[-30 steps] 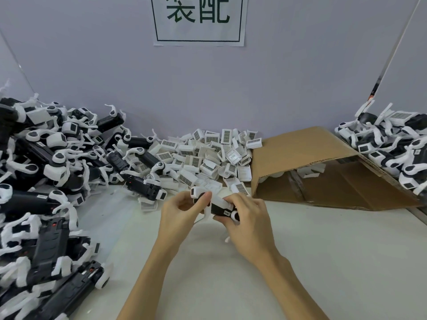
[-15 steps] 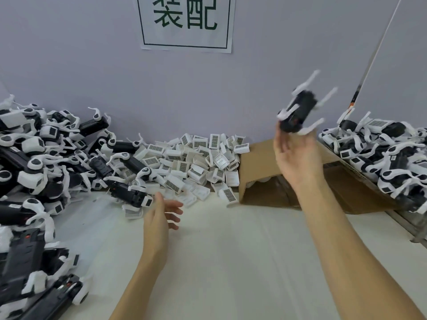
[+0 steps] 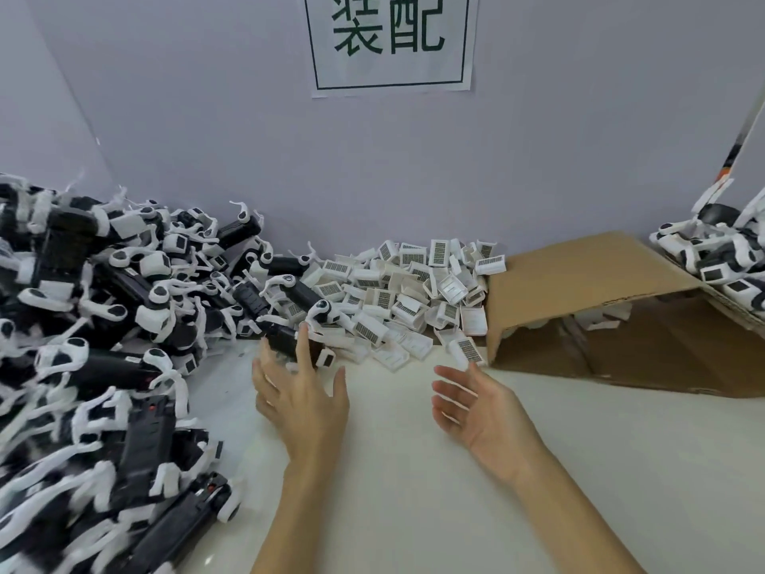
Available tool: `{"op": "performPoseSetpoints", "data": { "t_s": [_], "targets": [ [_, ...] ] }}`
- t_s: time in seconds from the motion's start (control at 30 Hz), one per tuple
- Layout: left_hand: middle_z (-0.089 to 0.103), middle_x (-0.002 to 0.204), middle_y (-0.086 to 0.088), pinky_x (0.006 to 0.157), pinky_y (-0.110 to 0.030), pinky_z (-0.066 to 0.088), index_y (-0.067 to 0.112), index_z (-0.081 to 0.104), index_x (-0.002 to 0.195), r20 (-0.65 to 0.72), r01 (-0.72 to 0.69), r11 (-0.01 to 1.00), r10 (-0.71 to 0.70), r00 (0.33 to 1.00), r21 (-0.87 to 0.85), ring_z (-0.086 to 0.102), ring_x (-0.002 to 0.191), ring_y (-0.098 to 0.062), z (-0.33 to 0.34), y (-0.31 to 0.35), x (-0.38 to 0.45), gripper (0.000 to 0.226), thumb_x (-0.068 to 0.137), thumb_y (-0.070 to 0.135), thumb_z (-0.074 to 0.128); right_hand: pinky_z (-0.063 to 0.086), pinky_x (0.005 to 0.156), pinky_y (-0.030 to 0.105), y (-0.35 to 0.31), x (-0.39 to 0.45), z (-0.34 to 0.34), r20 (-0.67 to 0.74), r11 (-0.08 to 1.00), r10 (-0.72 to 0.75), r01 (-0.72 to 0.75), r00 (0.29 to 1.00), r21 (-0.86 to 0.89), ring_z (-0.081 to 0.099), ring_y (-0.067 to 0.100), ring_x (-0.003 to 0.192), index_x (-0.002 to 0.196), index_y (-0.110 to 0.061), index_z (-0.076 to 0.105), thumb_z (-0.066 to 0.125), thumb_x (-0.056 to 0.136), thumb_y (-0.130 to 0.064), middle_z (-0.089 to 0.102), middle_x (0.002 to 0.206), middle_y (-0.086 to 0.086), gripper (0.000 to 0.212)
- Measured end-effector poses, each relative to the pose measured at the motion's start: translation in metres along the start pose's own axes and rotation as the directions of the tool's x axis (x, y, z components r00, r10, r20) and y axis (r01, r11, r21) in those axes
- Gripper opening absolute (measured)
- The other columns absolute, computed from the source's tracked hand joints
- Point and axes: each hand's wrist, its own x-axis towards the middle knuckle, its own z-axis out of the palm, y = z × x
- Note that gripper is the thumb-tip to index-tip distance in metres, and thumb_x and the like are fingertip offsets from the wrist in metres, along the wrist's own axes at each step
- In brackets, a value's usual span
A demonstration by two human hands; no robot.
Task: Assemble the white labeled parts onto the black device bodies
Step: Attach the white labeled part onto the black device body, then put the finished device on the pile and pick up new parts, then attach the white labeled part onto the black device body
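Note:
A big heap of black device bodies (image 3: pixel 103 325) with white arms fills the left side of the table. A pile of white labeled parts (image 3: pixel 405 300) with barcode stickers lies against the back wall in the middle. My left hand (image 3: pixel 302 391) is spread, fingers straight, its fingertips over a black device body (image 3: pixel 285 339) at the heap's near edge. My right hand (image 3: pixel 476 403) is held flat with the palm turned inward and nothing in it, just short of a lone white labeled part (image 3: pixel 467 350).
An open cardboard box (image 3: pixel 600 283) lies on its side at the right, mouth toward me. Behind it at the far right sits a stack of assembled devices (image 3: pixel 720 258). A paper sign (image 3: pixel 391 43) hangs on the wall. The white tabletop (image 3: pixel 414 470) spreads in front of me.
My right hand let go of the assembled device it held up toward the right stack and came back down, holding nothing. My left hand moved forward to the black device heap.

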Motion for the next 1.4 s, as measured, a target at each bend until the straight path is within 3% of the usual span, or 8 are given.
{"op": "performPoseSetpoints", "data": {
  "t_s": [0.2, 0.47, 0.67, 0.8, 0.9, 1.07, 1.27, 1.4],
  "targets": [
    [0.030, 0.167, -0.012, 0.100, -0.058, 0.051, 0.029, 0.044, 0.156, 0.107, 0.004, 1.000, -0.002, 0.994, -0.020, 0.046, 0.137, -0.046, 0.001, 0.004, 0.032, 0.074, 0.093, 0.033, 0.081, 0.059, 0.067, 0.032, -0.004, 0.000, 0.005, -0.007, 1.000, -0.025, 0.025, 1.000, -0.004, 0.068, 0.020, 0.069, 0.100, -0.005, 0.083, 0.059, 0.102, -0.040, 0.071, 0.085, 0.009, 0.042],
    [0.062, 0.140, -0.007, 0.098, -0.044, 0.042, 0.010, 0.057, 0.140, 0.023, -0.137, 0.988, 0.140, 0.990, -0.075, 0.063, 0.114, -0.036, -0.012, 0.013, 0.028, 0.061, 0.084, 0.016, 0.083, 0.052, 0.068, 0.031, -0.005, -0.001, 0.007, -0.085, 1.000, -0.025, 0.026, 0.996, 0.010, 0.063, 0.015, 0.062, 0.105, -0.005, 0.078, 0.059, 0.103, -0.035, 0.068, 0.077, 0.003, 0.035],
    [0.055, 0.131, 0.009, 0.085, -0.020, 0.050, 0.024, 0.055, 0.135, -0.056, -0.530, 0.749, 0.557, 0.829, -0.398, 0.062, 0.103, -0.015, -0.018, 0.070, -0.024, 0.058, 0.084, 0.029, 0.083, 0.056, 0.072, 0.034, -0.007, -0.003, 0.007, -0.089, 0.998, -0.068, 0.069, 0.994, 0.006, 0.073, 0.022, 0.073, 0.121, -0.005, 0.070, 0.062, 0.102, -0.036, 0.076, 0.090, 0.011, 0.037],
    [0.060, 0.134, 0.009, 0.084, -0.028, 0.056, 0.032, 0.061, 0.131, 0.221, -0.230, 0.577, 0.606, 0.764, -0.784, 0.063, 0.114, -0.023, -0.012, 0.078, -0.050, 0.051, 0.086, 0.021, 0.083, 0.061, 0.083, 0.045, -0.018, -0.007, -0.002, -0.049, 0.996, -0.067, 0.069, 0.997, 0.049, 0.075, 0.037, 0.102, 0.134, -0.010, 0.061, 0.069, 0.092, -0.059, 0.075, 0.116, 0.021, 0.065],
    [0.057, 0.138, 0.008, 0.090, -0.031, 0.055, 0.034, 0.064, 0.130, 0.336, -0.115, 0.549, 0.650, 0.682, -0.828, 0.060, 0.122, -0.023, -0.006, 0.067, -0.050, 0.050, 0.084, 0.018, 0.077, 0.055, 0.099, 0.048, -0.022, -0.008, -0.008, -0.064, 0.996, -0.087, 0.085, 0.994, -0.038, 0.075, 0.035, 0.107, 0.132, -0.010, 0.065, 0.068, 0.090, -0.063, 0.076, 0.118, 0.021, 0.068],
    [0.034, 0.161, 0.018, 0.112, -0.025, 0.049, 0.043, 0.056, 0.149, 0.432, 0.026, 0.560, 0.608, 0.666, -0.828, 0.039, 0.153, -0.009, 0.000, 0.050, -0.040, 0.067, 0.089, 0.016, 0.070, 0.064, 0.083, 0.046, -0.024, -0.007, -0.006, -0.179, 0.977, -0.212, 0.212, 0.961, -0.018, 0.077, 0.029, 0.096, 0.114, -0.009, 0.074, 0.080, 0.079, -0.048, 0.076, 0.105, 0.013, 0.053],
    [0.071, 0.136, 0.008, 0.101, -0.029, 0.050, 0.045, 0.047, 0.149, 0.624, 0.385, 0.596, 0.264, 0.735, -0.705, 0.071, 0.118, -0.005, -0.001, 0.054, -0.039, 0.085, 0.074, 0.076, 0.073, 0.063, 0.086, 0.053, -0.017, -0.007, 0.000, -0.110, 0.948, -0.250, 0.266, 0.962, 0.172, 0.074, 0.030, 0.114, 0.120, 0.000, 0.067, 0.078, 0.085, -0.030, 0.065, 0.125, 0.023, 0.047],
    [0.080, 0.122, -0.001, 0.106, -0.043, 0.058, 0.022, 0.060, 0.145, 0.641, 0.437, 0.533, 0.291, 0.710, -0.725, 0.078, 0.110, -0.028, 0.002, 0.054, -0.040, 0.078, 0.082, 0.064, 0.078, 0.058, 0.099, 0.049, -0.012, -0.004, 0.000, -0.078, 0.946, -0.281, 0.290, 0.957, 0.145, 0.068, 0.033, 0.124, 0.126, -0.001, 0.066, 0.078, 0.085, -0.034, 0.067, 0.115, 0.016, 0.054]
  ]
}}
